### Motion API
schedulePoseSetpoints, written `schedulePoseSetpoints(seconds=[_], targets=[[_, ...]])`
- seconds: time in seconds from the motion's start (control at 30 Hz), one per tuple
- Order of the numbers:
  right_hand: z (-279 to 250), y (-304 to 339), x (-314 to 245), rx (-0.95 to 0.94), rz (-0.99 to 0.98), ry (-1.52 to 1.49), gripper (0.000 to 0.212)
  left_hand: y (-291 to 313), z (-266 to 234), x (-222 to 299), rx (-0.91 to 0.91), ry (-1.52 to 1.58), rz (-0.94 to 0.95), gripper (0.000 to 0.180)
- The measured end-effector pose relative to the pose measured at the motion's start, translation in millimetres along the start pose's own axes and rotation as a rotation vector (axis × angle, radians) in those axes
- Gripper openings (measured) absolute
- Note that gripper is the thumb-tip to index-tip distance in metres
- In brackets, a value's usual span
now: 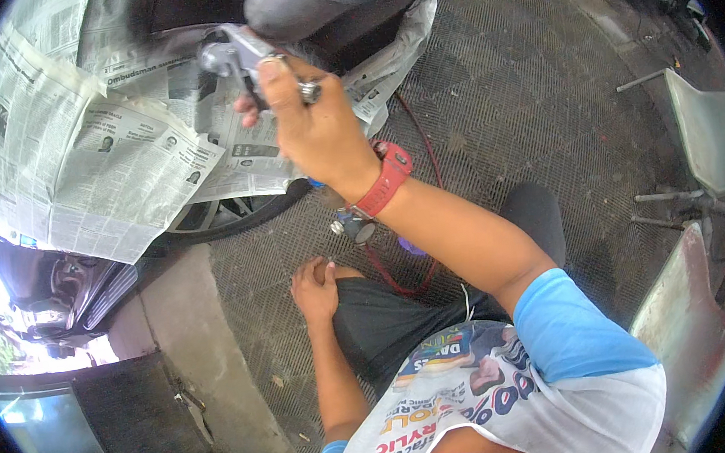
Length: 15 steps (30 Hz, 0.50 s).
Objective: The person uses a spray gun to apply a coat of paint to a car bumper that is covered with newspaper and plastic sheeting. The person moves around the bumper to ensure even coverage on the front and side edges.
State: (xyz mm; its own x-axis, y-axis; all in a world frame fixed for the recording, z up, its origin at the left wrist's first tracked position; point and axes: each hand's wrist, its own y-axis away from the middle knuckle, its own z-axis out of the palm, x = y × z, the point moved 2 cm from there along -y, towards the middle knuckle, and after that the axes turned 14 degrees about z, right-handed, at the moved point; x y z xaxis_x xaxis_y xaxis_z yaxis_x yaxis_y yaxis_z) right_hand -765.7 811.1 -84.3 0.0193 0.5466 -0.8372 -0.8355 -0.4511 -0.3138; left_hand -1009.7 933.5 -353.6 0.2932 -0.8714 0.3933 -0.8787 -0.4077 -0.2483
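Newspaper sheets (83,182) overhang the wheel (232,210), presumably to shield the parts beneath. The spray gun (246,60) is raised beyond the wheel, over the paper. Nearer you than the wheel, your left hand (315,289) rests by your knee (349,272), fingers loosely bent around nothing visible, probably for steadiness. Your right hand (315,127), beyond the wheel and to its right, is wrapped around the handle of the spray gun, apparently for control; trigger position cannot be determined. A red hose (382,271) loops right of the wheel
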Motion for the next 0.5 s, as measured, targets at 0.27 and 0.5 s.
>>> schedulePoseSetpoints(seconds=[0.27, 0.5], targets=[[-113, 35, 63, 0.351, 0.284, 0.096, 0.049, 7, -2, -7, -0.020, 0.036, -0.071, 0.034], [-148, 73, 87, 0.421, 0.311, 0.138, 0.048, 7, -2, -7, -0.032, 0.036, -0.072, 0.033]])
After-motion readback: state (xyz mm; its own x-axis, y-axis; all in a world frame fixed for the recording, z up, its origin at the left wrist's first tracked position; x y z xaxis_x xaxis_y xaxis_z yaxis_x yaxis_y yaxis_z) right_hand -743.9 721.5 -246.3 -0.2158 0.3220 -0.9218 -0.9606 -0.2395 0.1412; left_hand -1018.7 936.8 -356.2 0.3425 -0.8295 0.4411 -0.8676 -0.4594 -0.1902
